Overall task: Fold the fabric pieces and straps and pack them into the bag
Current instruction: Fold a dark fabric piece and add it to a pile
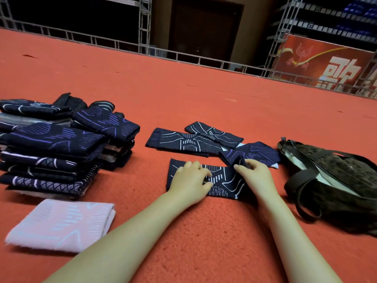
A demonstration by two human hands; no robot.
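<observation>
Red carpeted floor (pixel 204 94) carries everything. Near its front middle lies a dark navy fabric piece (pixel 222 184) with white line patterns, flat under both hands. The left hand (pixel 190 181) rests on the piece's left half, fingers loosely spread and pressing down. The right hand (pixel 254 172) pinches the piece's right end between thumb and fingers, lifting that edge a little off the floor. Just beyond, two more navy white-patterned pieces (pixel 183 142) lie overlapping, and a navy piece with purple lines (pixel 255 153) sits beside the right hand's fingertips. To the right, near the right forearm, a dark brown bag (pixel 336 180) lies on its side with its mouth open, a pale lining showing, its straps (pixel 299 186) looping toward the front. At the left stands a tall stack of folded navy pieces (pixel 57 144), and in front of it a folded pale pink piece (pixel 61 224) lies apart from the stack
</observation>
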